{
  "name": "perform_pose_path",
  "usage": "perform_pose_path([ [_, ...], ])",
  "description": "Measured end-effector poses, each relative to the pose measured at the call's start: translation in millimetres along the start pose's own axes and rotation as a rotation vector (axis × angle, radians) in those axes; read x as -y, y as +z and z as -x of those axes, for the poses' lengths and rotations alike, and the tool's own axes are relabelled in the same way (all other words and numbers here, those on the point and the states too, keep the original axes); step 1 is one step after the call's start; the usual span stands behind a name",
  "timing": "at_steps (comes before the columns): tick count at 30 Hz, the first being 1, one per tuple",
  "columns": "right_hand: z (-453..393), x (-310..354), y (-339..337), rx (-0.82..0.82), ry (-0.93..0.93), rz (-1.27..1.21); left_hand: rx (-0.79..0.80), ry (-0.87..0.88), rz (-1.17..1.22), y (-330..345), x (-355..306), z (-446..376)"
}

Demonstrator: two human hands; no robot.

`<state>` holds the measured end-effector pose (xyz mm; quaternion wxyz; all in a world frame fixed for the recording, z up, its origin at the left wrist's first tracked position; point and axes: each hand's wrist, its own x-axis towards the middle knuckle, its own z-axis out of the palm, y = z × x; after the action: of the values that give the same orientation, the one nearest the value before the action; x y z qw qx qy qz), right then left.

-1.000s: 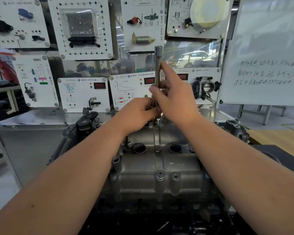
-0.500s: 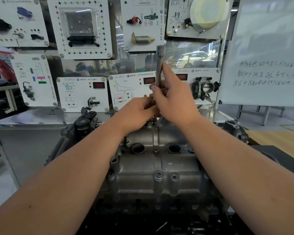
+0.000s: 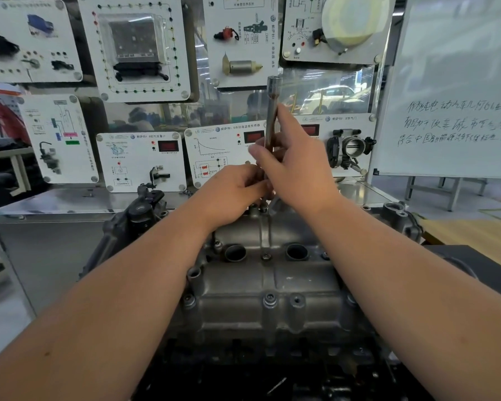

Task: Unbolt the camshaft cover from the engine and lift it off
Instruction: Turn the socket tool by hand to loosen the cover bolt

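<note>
My right hand (image 3: 294, 166) grips a long metal socket tool (image 3: 271, 111) that stands nearly upright just above the middle of the frame, its open end on top. My left hand (image 3: 232, 192) is curled around the tool's lower end, where it meets a bolt (image 3: 263, 209) at the far edge of the cover (image 3: 261, 285). That grey metal cover sits on the engine (image 3: 145, 215) in the lower middle of the frame, with 2 round holes (image 3: 235, 253) in its top and several bolts (image 3: 269, 299) along the near edge. Behind stand white display boards (image 3: 141, 162), some bearing a round VW badge and Chinese captions too small for me to read. At the right, a whiteboard (image 3: 457, 82) carries 3 lines of handwritten Chinese.
</note>
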<state>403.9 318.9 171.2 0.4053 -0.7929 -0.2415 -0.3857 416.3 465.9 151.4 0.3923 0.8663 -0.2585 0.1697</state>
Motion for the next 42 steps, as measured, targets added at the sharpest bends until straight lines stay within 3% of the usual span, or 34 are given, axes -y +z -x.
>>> perform_pose_path([
  [8,-1.1,0.3,0.1,0.065,0.016,-0.02,-0.01,-0.015,0.017,1.1,1.7,0.1],
  [13,-0.4,0.5,-1.1,0.002,-0.019,0.015,-0.028,-0.004,0.001,0.3,2.1,-2.5],
  [18,-2.0,-0.6,0.2,0.079,0.027,-0.039,-0.013,-0.005,0.01,1.7,2.4,-1.8],
  [42,-1.4,1.0,-0.3,0.07,0.054,-0.015,-0.016,-0.018,0.022,1.9,-2.0,0.2],
])
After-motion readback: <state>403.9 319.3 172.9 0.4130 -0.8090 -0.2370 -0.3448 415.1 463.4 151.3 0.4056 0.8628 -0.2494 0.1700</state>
